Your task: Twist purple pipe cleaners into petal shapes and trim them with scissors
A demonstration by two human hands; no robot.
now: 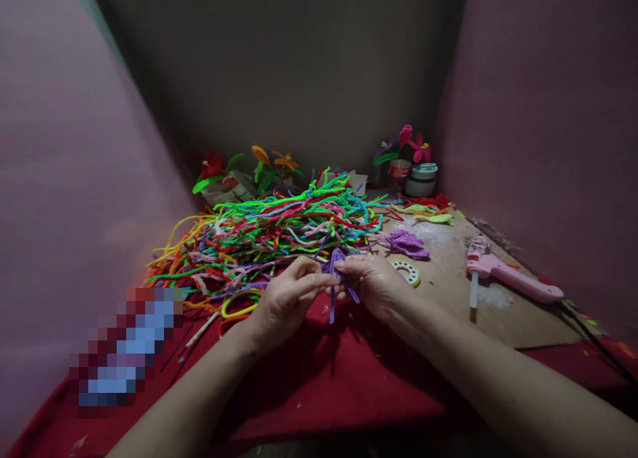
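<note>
Both my hands meet over the front of the table around a purple pipe cleaner (pixel 337 255) bent into a narrow loop, its loose ends hanging down. My left hand (pixel 294 292) has its fingers closed on the left side of it. From the right, my right hand (pixel 371 278) pinches the loop between thumb and fingers. Just beyond the right hand lies a bundle of purple pipe-cleaner petals (pixel 406 243). A round yellow-and-white disc (pixel 406 272) with holes rests beside the right wrist. Exact fingertip contact on the left is partly hidden.
A big heap of coloured pipe cleaners (pixel 294 219) spreads behind my hands. Yellow-handled scissors (pixel 234 304) lie by my left wrist. On the cardboard (pixel 448 298) sits a pink glue gun (pixel 513 278) with a cord. Pipe-cleaner flowers (pixel 419 145) and a lidded jar (pixel 421 179) stand behind.
</note>
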